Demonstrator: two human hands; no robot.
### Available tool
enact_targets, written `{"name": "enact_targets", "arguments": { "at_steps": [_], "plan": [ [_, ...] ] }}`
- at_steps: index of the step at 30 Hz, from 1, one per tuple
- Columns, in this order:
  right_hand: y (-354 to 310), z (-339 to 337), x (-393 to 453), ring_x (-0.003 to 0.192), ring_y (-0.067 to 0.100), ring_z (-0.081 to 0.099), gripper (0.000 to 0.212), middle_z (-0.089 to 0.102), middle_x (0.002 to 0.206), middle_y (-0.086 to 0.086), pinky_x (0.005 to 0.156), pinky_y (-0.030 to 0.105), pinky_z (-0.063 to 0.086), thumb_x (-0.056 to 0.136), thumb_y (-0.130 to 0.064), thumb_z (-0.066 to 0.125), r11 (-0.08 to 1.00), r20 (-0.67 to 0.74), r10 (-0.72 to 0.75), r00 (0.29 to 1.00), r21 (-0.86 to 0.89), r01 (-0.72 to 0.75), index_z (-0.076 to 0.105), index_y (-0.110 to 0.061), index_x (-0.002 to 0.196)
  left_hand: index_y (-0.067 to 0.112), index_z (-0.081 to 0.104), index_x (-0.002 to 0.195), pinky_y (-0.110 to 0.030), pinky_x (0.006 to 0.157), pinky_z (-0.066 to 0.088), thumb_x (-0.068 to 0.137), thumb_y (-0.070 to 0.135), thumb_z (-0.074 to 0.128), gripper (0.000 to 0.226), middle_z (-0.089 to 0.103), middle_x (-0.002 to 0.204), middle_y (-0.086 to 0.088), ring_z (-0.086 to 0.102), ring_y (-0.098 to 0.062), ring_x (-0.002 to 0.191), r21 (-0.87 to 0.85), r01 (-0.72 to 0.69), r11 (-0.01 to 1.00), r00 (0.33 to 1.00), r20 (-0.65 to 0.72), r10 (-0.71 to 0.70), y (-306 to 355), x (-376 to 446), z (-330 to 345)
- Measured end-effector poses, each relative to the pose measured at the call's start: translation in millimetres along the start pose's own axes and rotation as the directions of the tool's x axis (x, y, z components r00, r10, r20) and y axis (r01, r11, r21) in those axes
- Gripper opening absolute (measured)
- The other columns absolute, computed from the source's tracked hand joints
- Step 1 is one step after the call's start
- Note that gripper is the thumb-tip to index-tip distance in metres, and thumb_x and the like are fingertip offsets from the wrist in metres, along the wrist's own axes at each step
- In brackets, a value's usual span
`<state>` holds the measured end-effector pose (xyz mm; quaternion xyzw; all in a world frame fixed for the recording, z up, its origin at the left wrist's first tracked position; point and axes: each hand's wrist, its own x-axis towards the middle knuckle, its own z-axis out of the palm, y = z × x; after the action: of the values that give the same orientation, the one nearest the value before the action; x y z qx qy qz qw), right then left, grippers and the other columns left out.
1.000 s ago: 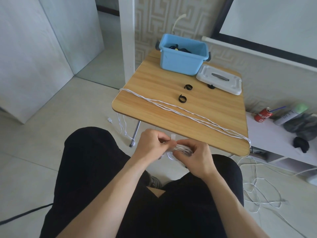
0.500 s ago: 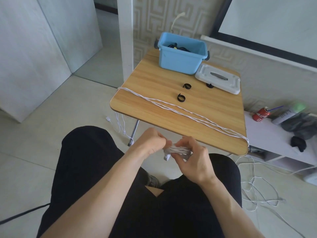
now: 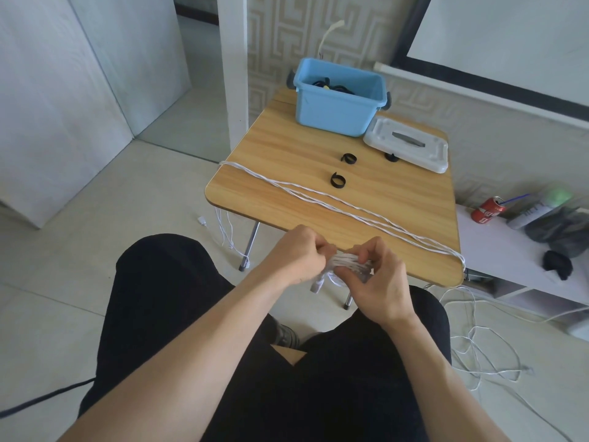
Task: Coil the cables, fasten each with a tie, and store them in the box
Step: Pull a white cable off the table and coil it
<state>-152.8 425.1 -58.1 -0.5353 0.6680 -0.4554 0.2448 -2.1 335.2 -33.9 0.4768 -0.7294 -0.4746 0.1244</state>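
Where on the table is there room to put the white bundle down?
Bare wood lies left of the two black ties, between the blue box and the long white cable. A thin strip runs between that cable and the near edge. It is crowded by the white lid.

Both bare forearms are reaching forward over the lap, converging in front of the body. The left hand is curling its fingers tight around one end of a white cable bundle, while the right hand is pinching the other end, fingertips bent, wrist angling inward.
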Motion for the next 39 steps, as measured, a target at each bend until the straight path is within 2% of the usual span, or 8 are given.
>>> {"name": "enact_targets", "arguments": {
  "at_steps": [2, 9, 15, 22, 25, 32, 36, 39],
  "plan": [
    [-4.3, -2.3, 6.4, 0.070, 0.009, 0.067, 0.046, 0.071, 0.086, -0.006, 0.061, 0.019, 0.050, 0.076, 0.004, 0.083, 1.000, -0.013, -0.021, 1.000, 0.018, 0.021, 0.045, -0.021, 0.080, 0.013, 0.055, 0.062, -0.024, 0.047, 0.032, 0.104, 0.026, 0.048, 0.045, 0.050, 0.051, 0.001, 0.045, -0.007, 0.042, 0.052, -0.005, 0.999, 1.000, 0.029, 0.004, 7.8, 3.6, -1.5],
    [-6.7, -8.3, 31.3, 0.070, 0.030, 0.065, 0.042, 0.068, 0.082, 0.011, 0.061, 0.038, 0.051, 0.076, 0.004, 0.082, 0.998, 0.008, -0.063, 0.998, 0.030, 0.063, 0.050, -0.021, 0.084, 0.015, 0.043, 0.065, -0.033, 0.061, 0.036, 0.105, 0.037, 0.038, 0.046, 0.041, 0.063, 0.000, 0.042, -0.018, 0.061, 0.009, 0.045, 0.999, 0.987, 0.152, -0.045, 23.9, 26.1, -10.4],
    [-16.8, -17.2, 68.4, 0.057, 0.013, 0.065, 0.035, 0.066, 0.070, 0.004, 0.055, 0.025, 0.050, 0.080, 0.008, 0.078, 0.980, -0.145, -0.081, 0.986, 0.168, 0.105, 0.050, -0.008, 0.092, 0.008, 0.069, 0.077, -0.036, 0.098, 0.044, 0.100, 0.051, 0.050, 0.052, 0.068, 0.083, -0.007, 0.064, -0.020, 0.089, -0.310, 0.001, 0.951, 0.987, 0.150, 0.048, 43.4, 55.7, -20.9],
    [-42.0, -26.8, 140.6, 0.074, 0.039, 0.074, 0.033, 0.072, 0.084, 0.026, 0.070, 0.052, 0.058, 0.081, -0.008, 0.079, 0.926, -0.324, -0.057, 0.944, 0.336, 0.171, 0.050, -0.018, 0.093, 0.007, 0.066, 0.089, -0.029, 0.071, 0.052, 0.101, 0.033, 0.058, 0.030, 0.068, 0.073, -0.001, 0.064, -0.015, 0.072, -0.597, -0.087, 0.797, 0.993, 0.012, 0.117, 101.9, 115.1, -47.3],
    [-56.2, -30.6, 169.5, 0.076, 0.035, 0.074, 0.031, 0.073, 0.089, 0.026, 0.073, 0.048, 0.059, 0.084, -0.008, 0.078, 0.907, -0.252, -0.025, 0.967, 0.402, 0.128, 0.053, -0.017, 0.100, 0.000, 0.067, 0.113, -0.037, 0.083, 0.053, 0.102, 0.035, 0.056, 0.039, 0.071, 0.098, -0.012, 0.068, -0.024, 0.089, -0.613, -0.136, 0.778, 0.989, -0.039, 0.142, 111.4, 136.0, -71.2],
    [-91.8, -50.7, 237.4, 0.068, 0.007, 0.059, 0.016, 0.070, 0.076, 0.000, 0.063, 0.019, 0.046, 0.098, -0.019, 0.066, 0.987, 0.191, -0.010, 0.981, 0.157, -0.020, 0.076, -0.009, 0.091, 0.005, 0.076, 0.094, -0.046, 0.090, 0.054, 0.092, 0.054, 0.057, 0.053, 0.075, 0.080, -0.007, 0.069, -0.025, 0.083, -0.361, -0.146, 0.921, 0.989, -0.088, 0.123, 119.0, 179.5, -115.4],
    [-94.8, -47.2, 284.3, 0.060, 0.004, 0.057, 0.012, 0.074, 0.077, -0.002, 0.056, 0.020, 0.046, 0.092, -0.032, 0.072, 0.988, 0.191, -0.023, 0.981, -0.147, 0.052, 0.079, -0.023, 0.087, 0.007, 0.077, 0.093, -0.032, 0.082, 0.039, 0.105, 0.054, 0.023, 0.073, 0.068, 0.072, 0.002, 0.061, -0.014, 0.081, 0.047, -0.105, 0.993, 0.991, -0.074, 0.108, 127.1, 202.7, -142.0],
    [-80.2, -33.5, 326.6, 0.067, 0.006, 0.061, 0.015, 0.070, 0.084, -0.005, 0.058, 0.020, 0.044, 0.094, -0.031, 0.067, 0.928, 0.209, 0.025, 0.978, -0.369, 0.055, 0.073, -0.020, 0.102, 0.008, 0.060, 0.084, -0.029, 0.079, 0.032, 0.104, 0.057, 0.010, 0.073, 0.050, 0.080, 0.003, 0.052, -0.013, 0.079, 0.117, -0.002, 0.993, 0.997, -0.081, 0.012, 123.8, 229.8, -161.9]
  ]
}}
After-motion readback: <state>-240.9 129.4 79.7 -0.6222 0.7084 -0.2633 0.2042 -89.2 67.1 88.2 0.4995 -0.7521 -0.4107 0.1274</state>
